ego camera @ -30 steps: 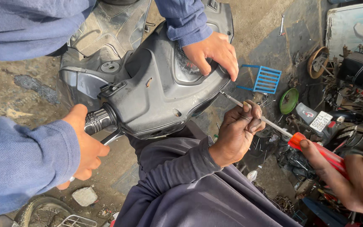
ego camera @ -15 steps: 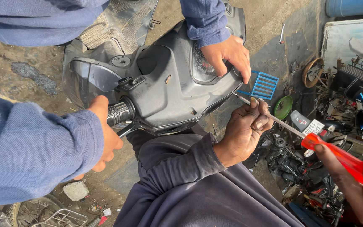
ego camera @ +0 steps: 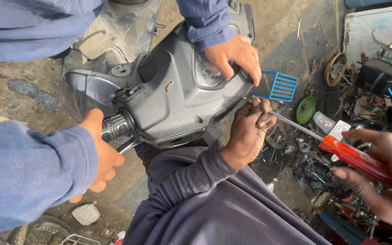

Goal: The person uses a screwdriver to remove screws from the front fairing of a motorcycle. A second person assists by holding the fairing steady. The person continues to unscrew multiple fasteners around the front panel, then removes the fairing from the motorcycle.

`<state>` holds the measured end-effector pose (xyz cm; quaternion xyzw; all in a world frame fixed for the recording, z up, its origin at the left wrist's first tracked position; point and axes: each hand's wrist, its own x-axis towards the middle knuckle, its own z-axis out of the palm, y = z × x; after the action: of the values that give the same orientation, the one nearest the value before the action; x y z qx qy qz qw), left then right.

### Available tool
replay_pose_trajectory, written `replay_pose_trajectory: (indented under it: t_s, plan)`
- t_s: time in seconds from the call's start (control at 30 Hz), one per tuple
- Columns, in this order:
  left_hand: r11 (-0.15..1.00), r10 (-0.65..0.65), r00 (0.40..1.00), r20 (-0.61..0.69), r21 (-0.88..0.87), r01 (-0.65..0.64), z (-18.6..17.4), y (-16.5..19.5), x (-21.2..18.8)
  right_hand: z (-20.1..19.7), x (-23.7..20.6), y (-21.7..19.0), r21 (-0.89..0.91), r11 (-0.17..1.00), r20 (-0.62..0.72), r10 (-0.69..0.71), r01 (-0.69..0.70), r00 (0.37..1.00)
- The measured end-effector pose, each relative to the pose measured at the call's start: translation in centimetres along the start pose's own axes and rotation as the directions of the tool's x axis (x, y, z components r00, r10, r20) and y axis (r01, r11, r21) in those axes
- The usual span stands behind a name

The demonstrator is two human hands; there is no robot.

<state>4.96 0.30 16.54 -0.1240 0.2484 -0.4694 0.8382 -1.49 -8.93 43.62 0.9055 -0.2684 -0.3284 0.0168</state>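
Observation:
A grey scooter handlebar cover (ego camera: 173,95) fills the middle of the view. My left hand (ego camera: 249,131), in a dark sleeve, pinches the metal shaft of a screwdriver close to its tip, which touches the cover's lower right edge. My right hand (ego camera: 379,179) grips the screwdriver's red handle (ego camera: 355,156) at the right. A co-worker in blue sleeves holds the scooter: one hand (ego camera: 234,56) lies on the cover's top over the headlight, the other hand (ego camera: 98,154) grips the black handlebar grip (ego camera: 116,127) at the left.
A blue plastic grille (ego camera: 282,86) and a green round lid (ego camera: 305,110) lie on the ground right of the scooter. Scrap parts and tools pile up at the right (ego camera: 377,90). Dirt ground and a wire wheel rim (ego camera: 46,233) show at the lower left.
The scooter and hands sit slightly higher and to the right in view. The screwdriver stays at the cover's edge, and all hands keep their hold.

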Motion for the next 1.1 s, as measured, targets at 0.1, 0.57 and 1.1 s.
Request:
replay_pose_trajectory:
  t_s: [0.1, 0.57, 1.1]
  plan:
    - [1.000, 0.005, 1.000, 0.002, 0.015, -0.005, 0.0, 0.5, 0.0, 0.5, -1.4, -0.1, -0.339, 0.897, -0.061, -0.321, 0.283, 0.945]
    - [0.996, 0.036, 0.998, -0.053, 0.088, -0.031, -0.3, 0.4, -0.1, -2.4, 1.7, -4.3, 0.241, 0.774, 0.386, 0.477, -0.585, 0.790]
    - [0.943, -0.235, 0.969, 0.079, 0.260, 0.208, 1.8, 0.3, -2.3, 0.2, 0.9, -0.2, -0.255, 0.889, -0.049, -0.405, 0.381, 0.913]
